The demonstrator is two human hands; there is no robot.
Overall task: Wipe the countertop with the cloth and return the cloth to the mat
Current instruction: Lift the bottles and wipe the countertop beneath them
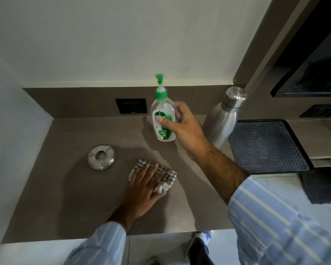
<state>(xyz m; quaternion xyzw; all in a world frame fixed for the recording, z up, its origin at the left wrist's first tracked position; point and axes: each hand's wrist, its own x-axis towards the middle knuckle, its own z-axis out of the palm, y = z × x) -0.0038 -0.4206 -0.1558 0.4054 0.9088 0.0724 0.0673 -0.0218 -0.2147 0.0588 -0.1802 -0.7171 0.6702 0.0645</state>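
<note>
A checked brown-and-white cloth (167, 176) lies bunched on the brown countertop (65, 197), near its middle. My left hand (143, 186) presses flat on the cloth, fingers spread across it. My right hand (182, 127) is wrapped around a clear pump bottle (161, 115) with a green cap, which stands near the back wall. The dark textured mat (266, 146) sits on the right end of the counter, with nothing lying on it.
A round steel ashtray (101, 156) rests left of the cloth. A steel water bottle (224, 119) stands between the pump bottle and the mat. A black socket plate (131, 105) is set in the backsplash. The counter's front edge runs along the bottom.
</note>
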